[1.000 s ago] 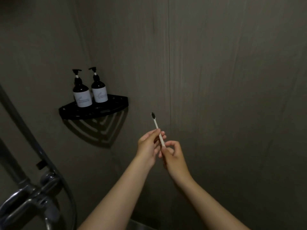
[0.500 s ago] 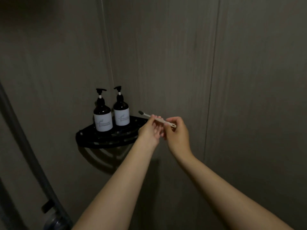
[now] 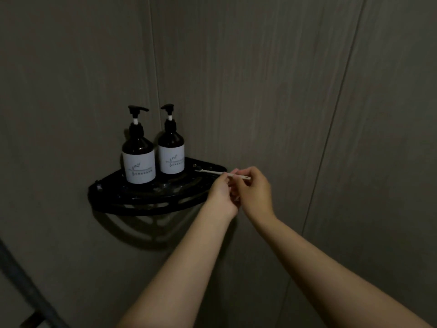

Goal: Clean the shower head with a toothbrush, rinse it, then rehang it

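Observation:
A white toothbrush (image 3: 209,171) with a dark head lies nearly level, its head over the right end of a black corner shelf (image 3: 142,205). My right hand (image 3: 254,191) pinches the handle near its tail end. My left hand (image 3: 221,195) sits just left of it, fingertips on the handle's middle. The shower head is out of view.
Two dark pump bottles (image 3: 139,152) (image 3: 170,144) with white labels stand on the shelf in the wall corner. A grey shower hose (image 3: 21,278) runs along the lower left edge. Dark tiled walls fill the rest.
The toothbrush has swung from upright to nearly level and both hands have carried it up to the shelf. The view has shifted upward, so the tap fittings have left the frame.

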### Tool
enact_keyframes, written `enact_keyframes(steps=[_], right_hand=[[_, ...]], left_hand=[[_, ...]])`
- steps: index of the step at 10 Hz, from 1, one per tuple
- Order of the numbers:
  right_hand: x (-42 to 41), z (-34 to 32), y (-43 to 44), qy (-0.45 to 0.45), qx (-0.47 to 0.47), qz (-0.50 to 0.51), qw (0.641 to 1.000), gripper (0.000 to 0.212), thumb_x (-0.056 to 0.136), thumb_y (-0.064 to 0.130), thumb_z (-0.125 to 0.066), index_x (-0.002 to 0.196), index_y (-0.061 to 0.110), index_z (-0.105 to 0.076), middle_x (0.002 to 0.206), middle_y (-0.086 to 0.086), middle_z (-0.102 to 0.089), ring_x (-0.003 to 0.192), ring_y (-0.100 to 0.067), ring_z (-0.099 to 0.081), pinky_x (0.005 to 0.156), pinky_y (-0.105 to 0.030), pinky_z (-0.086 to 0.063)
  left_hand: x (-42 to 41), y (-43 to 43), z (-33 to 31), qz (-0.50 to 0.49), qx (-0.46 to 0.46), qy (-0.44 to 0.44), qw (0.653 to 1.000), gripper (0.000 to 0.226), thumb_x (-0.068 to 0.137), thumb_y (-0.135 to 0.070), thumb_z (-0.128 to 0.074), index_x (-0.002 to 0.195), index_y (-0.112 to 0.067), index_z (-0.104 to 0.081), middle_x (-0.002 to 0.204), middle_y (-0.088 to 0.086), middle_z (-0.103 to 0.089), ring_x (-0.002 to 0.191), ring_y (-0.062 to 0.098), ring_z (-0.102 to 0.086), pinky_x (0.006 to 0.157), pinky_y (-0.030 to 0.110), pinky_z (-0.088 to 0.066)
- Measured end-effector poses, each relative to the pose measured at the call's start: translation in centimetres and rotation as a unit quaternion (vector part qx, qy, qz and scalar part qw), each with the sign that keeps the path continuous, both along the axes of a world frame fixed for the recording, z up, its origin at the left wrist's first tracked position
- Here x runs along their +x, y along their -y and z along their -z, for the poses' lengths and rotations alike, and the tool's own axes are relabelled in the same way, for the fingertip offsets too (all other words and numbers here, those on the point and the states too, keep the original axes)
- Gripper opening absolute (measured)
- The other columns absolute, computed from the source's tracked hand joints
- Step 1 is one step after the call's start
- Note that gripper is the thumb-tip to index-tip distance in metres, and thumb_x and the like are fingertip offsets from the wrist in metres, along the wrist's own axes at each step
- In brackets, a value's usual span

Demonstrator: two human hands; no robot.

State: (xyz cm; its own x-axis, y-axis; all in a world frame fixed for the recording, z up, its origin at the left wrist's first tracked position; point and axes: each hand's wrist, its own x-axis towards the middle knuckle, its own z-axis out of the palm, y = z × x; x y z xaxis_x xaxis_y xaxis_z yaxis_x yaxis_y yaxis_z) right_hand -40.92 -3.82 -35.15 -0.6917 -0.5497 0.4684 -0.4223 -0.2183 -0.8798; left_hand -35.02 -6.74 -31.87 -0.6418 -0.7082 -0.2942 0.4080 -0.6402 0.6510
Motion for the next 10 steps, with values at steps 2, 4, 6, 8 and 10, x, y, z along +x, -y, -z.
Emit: enact_keyframes(steps=[2,4,6,8,10], right_hand=[[-0.1,-0.3,0.6,-0.021,0.009,0.001,1.000,0.010,0.088,0.008,-0.060,0.083,0.017,-0.061,0.081,0.004,-0.067,0.074,-0.007,-0.065,0.065,-0.018,-0.052],[0.0,-0.1,0.6,-0.004,0.008,-0.007,1.000,0.008,0.086,0.008,-0.063,0.088,0.016,-0.061,0.085,0.002,-0.068,0.078,-0.010,-0.066,0.070,-0.025,-0.055],[-0.1,0.3,0.2,0.008,0.010,-0.012,1.000,0.010,0.086,0.010,-0.063,0.093,0.016,-0.058,0.084,0.004,-0.067,0.078,-0.009,-0.067,0.068,-0.025,-0.055],[0.2,0.3,-0.6,0.039,0.006,-0.030,0.999,0.023,0.086,0.011,-0.065,0.104,0.017,-0.051,0.080,0.005,-0.065,0.074,-0.006,-0.065,0.067,-0.020,-0.053],[0.7,0.7,-2.7,0.096,-0.026,-0.034,0.994,0.025,0.092,0.020,-0.057,0.111,0.016,-0.042,0.082,-0.008,-0.068,0.075,-0.014,-0.066,0.068,-0.025,-0.052]], left_hand=[[-0.2,-0.1,-0.2,-0.022,0.031,-0.027,0.999,0.032,0.102,-0.027,-0.033,0.085,-0.011,-0.055,0.084,0.008,-0.058,0.086,0.023,-0.057,0.092,0.033,-0.041],[-0.2,0.0,-0.2,-0.021,0.040,-0.027,0.999,0.033,0.101,-0.029,-0.036,0.081,-0.012,-0.057,0.080,0.008,-0.058,0.071,0.020,-0.055,0.086,0.033,-0.042],[0.2,-0.4,-0.1,-0.012,0.045,-0.022,0.999,0.033,0.100,-0.030,-0.038,0.081,-0.011,-0.058,0.080,0.009,-0.060,0.072,0.021,-0.056,0.084,0.035,-0.044],[0.6,-0.8,0.3,-0.005,0.028,-0.018,0.999,0.037,0.096,-0.041,-0.042,0.099,-0.009,-0.062,0.093,0.010,-0.064,0.085,0.023,-0.061,0.082,0.036,-0.047],[0.5,-2.7,1.0,-0.001,0.023,-0.034,0.999,0.049,0.094,-0.049,-0.040,0.087,-0.006,-0.060,0.082,0.010,-0.059,0.077,0.023,-0.056,0.073,0.030,-0.043]])
